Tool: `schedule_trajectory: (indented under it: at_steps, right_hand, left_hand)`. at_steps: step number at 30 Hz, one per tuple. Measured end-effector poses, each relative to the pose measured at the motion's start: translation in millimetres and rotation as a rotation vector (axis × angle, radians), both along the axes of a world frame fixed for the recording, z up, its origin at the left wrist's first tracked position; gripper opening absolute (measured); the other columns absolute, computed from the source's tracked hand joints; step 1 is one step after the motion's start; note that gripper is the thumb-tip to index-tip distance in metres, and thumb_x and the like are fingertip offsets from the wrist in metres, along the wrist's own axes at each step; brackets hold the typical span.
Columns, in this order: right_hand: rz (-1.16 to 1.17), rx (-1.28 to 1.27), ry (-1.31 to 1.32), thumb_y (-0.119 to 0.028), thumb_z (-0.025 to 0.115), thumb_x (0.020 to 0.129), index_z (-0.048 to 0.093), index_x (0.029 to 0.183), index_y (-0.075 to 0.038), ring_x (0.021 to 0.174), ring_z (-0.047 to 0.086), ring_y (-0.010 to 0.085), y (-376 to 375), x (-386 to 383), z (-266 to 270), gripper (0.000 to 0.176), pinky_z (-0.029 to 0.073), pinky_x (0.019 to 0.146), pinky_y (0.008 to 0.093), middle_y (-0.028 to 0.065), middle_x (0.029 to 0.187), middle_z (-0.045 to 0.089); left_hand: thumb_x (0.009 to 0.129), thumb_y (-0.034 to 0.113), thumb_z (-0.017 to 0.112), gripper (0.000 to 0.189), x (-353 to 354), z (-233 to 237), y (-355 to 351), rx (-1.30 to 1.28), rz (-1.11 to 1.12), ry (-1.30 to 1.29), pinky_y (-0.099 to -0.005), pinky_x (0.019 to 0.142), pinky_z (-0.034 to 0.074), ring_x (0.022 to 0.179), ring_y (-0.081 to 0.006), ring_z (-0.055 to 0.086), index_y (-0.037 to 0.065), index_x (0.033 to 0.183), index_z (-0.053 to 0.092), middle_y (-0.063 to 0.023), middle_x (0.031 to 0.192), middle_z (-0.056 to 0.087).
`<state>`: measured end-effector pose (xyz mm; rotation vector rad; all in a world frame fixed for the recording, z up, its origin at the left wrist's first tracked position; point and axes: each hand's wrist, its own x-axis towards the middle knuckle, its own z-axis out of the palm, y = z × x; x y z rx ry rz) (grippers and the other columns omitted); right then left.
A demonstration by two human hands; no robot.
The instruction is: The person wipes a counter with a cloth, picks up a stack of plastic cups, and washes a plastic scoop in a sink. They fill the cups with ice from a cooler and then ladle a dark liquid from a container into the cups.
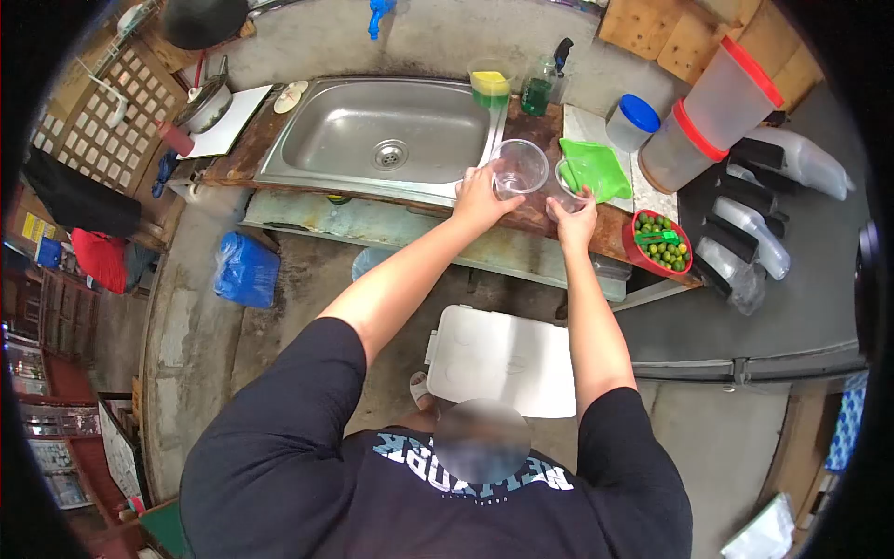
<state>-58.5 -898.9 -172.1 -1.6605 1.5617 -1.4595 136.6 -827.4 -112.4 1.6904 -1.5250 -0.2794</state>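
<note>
My left hand point(477, 199) is closed around a clear plastic cup point(521, 168) with a round rim, held at the right edge of the sink. A second, smaller clear cup point(566, 183) is in my right hand point(575, 220), close beside the first. Both look empty. Just behind the right-hand cup lies a bright green plastic sheet or tray point(603, 170). To the right of my right hand stands a red bowl point(636, 250) of small green citrus fruits point(667, 252), with a green plastic tool point(657, 238) on top.
Left of my hands is a steel sink point(326, 121). A tub with a yellow sponge point(490, 86) and a green bottle point(535, 96) stand behind. A blue-lidded container point(633, 121) and red-lidded containers point(678, 140) are at right. A white cooler box point(503, 359) sits below.
</note>
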Motion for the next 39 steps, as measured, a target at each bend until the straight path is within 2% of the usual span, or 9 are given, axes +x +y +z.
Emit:
schedule_trajectory:
  at_steps: [6,9,12,15,19,23,26,31,39]
  right_hand:
    - [0.095,-0.011,0.069,-0.024,0.088,0.055,0.041,0.127,0.004,0.100,0.054,0.0273,-2,-15,-18,0.091,0.044,0.087,0.0364,0.0181,0.113,0.054]
    - [0.258,-0.020,-0.170,-0.014,0.085,0.062,0.031,0.134,0.001,0.100,0.054,0.0248,17,-27,-14,0.092,0.047,0.085,0.0357,0.0171,0.117,0.050]
    - [0.188,0.011,-0.320,-0.010,0.075,0.076,0.033,0.134,-0.002,0.116,0.043,0.0265,82,-27,26,0.072,0.042,0.094,0.0377,0.0163,0.127,0.040]
    - [0.163,-0.016,-0.316,-0.011,0.064,0.084,0.039,0.129,-0.003,0.109,0.043,0.0209,133,-37,61,0.052,0.037,0.094,0.0336,0.0097,0.122,0.042]
    - [0.270,-0.137,-0.315,-0.009,0.059,0.085,0.044,0.120,-0.003,0.098,0.044,0.0149,158,-32,116,0.038,0.037,0.087,0.0283,0.0050,0.109,0.046]
    - [0.409,-0.174,-0.135,-0.005,0.058,0.084,0.054,0.097,-0.001,0.079,0.048,0.0131,160,35,181,0.014,0.039,0.074,0.0249,0.0030,0.088,0.052]
    - [0.463,-0.069,-0.009,-0.005,0.059,0.082,0.057,0.081,0.001,0.070,0.049,0.0116,164,115,202,0.006,0.041,0.066,0.0242,0.0028,0.077,0.055]
    - [0.545,0.189,0.020,0.000,0.060,0.081,0.060,0.081,0.002,0.066,0.053,0.0090,159,247,200,0.003,0.043,0.063,0.0226,0.0028,0.072,0.059]
    - [0.571,0.369,-0.151,0.000,0.057,0.085,0.059,0.085,0.001,0.067,0.054,0.0090,155,374,241,0.002,0.042,0.062,0.0215,0.0021,0.073,0.057]
  left_hand:
    - [0.062,0.045,0.078,0.080,-9,-16,-23,0.178,0.017,-0.009,-0.0509,0.090,0.038,0.113,-0.0327,0.046,0.007,0.125,0.046,-0.0162,0.116,0.055]
    - [0.062,0.047,0.078,0.095,-7,-13,-16,0.229,0.030,0.001,-0.0527,0.092,0.037,0.118,-0.0356,0.042,0.005,0.135,0.034,-0.0186,0.128,0.046]
    - [0.066,0.051,0.074,0.101,-2,-2,8,0.186,0.131,0.019,-0.0512,0.098,0.033,0.122,-0.0357,0.037,0.006,0.141,0.025,-0.0188,0.134,0.038]
    - [0.074,0.049,0.069,0.085,31,-4,39,-0.076,0.148,0.083,-0.0466,0.101,0.031,0.120,-0.0351,0.039,0.006,0.137,0.032,-0.0169,0.130,0.041]
    - [0.086,0.036,0.061,0.049,174,55,67,-0.296,0.190,0.053,-0.0415,0.101,0.031,0.116,-0.0307,0.042,0.003,0.120,0.048,-0.0170,0.120,0.049]
    - [0.088,0.024,0.059,0.027,376,151,67,-0.500,0.491,0.272,-0.0322,0.081,0.043,0.091,-0.0197,0.053,0.003,0.104,0.053,-0.0104,0.098,0.057]
    - [0.089,0.019,0.056,0.016,541,231,49,-0.679,0.622,-0.077,-0.0332,0.075,0.045,0.078,-0.0202,0.055,0.004,0.094,0.059,-0.0079,0.084,0.061]
    - [0.097,0.041,0.034,0.045,776,353,-13,-0.563,0.467,0.745,-0.0273,0.048,0.039,0.053,-0.0116,0.050,0.006,0.089,0.061,-0.0037,0.070,0.061]
    - [0.094,0.054,0.035,0.060,883,475,-97,-0.491,0.349,0.902,-0.0236,0.042,0.037,0.052,-0.0136,0.051,-0.001,0.110,0.052,-0.0143,0.082,0.065]
